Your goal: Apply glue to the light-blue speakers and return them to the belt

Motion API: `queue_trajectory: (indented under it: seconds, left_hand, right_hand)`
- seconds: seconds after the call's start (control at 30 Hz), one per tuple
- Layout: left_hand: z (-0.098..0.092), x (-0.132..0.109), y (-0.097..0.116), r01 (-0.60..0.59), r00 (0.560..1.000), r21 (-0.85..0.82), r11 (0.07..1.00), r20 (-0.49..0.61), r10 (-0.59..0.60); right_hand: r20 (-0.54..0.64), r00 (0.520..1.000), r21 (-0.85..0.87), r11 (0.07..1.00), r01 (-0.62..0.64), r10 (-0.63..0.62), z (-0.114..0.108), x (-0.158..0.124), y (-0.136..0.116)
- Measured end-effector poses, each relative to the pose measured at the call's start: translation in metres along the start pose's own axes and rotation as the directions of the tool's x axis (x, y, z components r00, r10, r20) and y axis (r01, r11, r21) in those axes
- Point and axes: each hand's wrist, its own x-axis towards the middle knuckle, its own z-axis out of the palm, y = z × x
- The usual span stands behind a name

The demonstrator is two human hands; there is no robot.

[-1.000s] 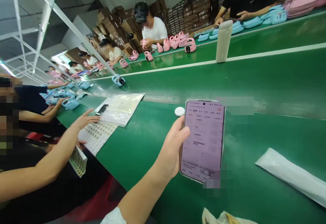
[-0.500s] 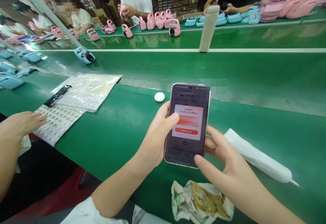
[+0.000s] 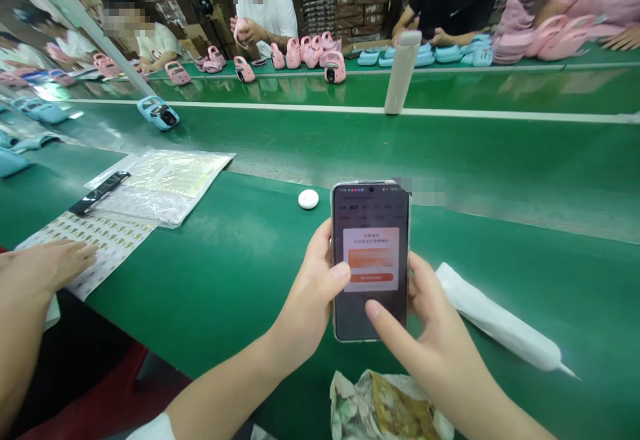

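Observation:
A smartphone [image 3: 371,260] in a clear case is held upright over the green table, its dimmed screen showing a white and orange pop-up. My left hand [image 3: 314,293] grips its left side, thumb over the screen edge. Around the right side wrap the fingers of my right hand [image 3: 425,313], with that thumb on the lower screen, below the pop-up. A crumpled, stained paper [image 3: 385,407] lies beneath my hands. To the right rests a white tube with a pointed tip [image 3: 505,320]. Just beyond the phone sits a small round white case [image 3: 309,199].
At left, a co-worker's hand [image 3: 60,263] lies on a sticker sheet [image 3: 117,233], near a plastic bag of sheets [image 3: 175,177]. A pale bottle [image 3: 403,73] stands on the green conveyor. Across it, several people handle pink and blue casings [image 3: 335,68].
My right thumb has moved up and left on the screen, to just under the pop-up. The phone sits slightly lower in view. The co-worker's hand at left has shifted further over the sheet.

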Motion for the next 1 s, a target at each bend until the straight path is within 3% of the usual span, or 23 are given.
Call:
queue_trajectory:
  seconds: [0.17,0.33,0.47,0.63,0.77,1.0]
  left_hand:
    - [-0.005,-0.003,-0.004,-0.048,0.998,-0.003,0.999,0.043,0.048]
    - [-0.005,-0.004,-0.004,-0.054,0.997,0.007,0.999,0.064,0.053]
    - [0.002,-0.001,0.002,-0.007,1.0,-0.028,1.0,0.018,0.007]
    - [0.005,0.003,0.005,0.066,0.997,-0.058,0.996,-0.033,-0.068]
    - [0.004,0.002,0.004,0.079,0.996,-0.054,0.995,-0.047,-0.082]
    - [0.004,0.001,0.003,0.069,0.996,-0.039,0.997,-0.054,-0.071]
  right_hand:
    - [0.012,0.999,0.013,0.999,0.052,-0.052,0.002,-0.004,-0.002]
    - [0.064,0.998,0.216,0.976,-0.017,0.003,-0.003,-0.009,0.004]
    - [0.093,0.996,0.281,0.959,-0.02,-0.006,-0.012,-0.011,0.012]
    - [0.164,0.986,0.225,0.972,-0.067,0.031,-0.02,-0.013,0.016]
    - [0.149,0.989,0.109,0.993,-0.037,0.02,-0.02,-0.016,0.016]
    - [0.1,0.995,0.127,0.992,-0.004,-0.009,-0.017,-0.006,0.011]
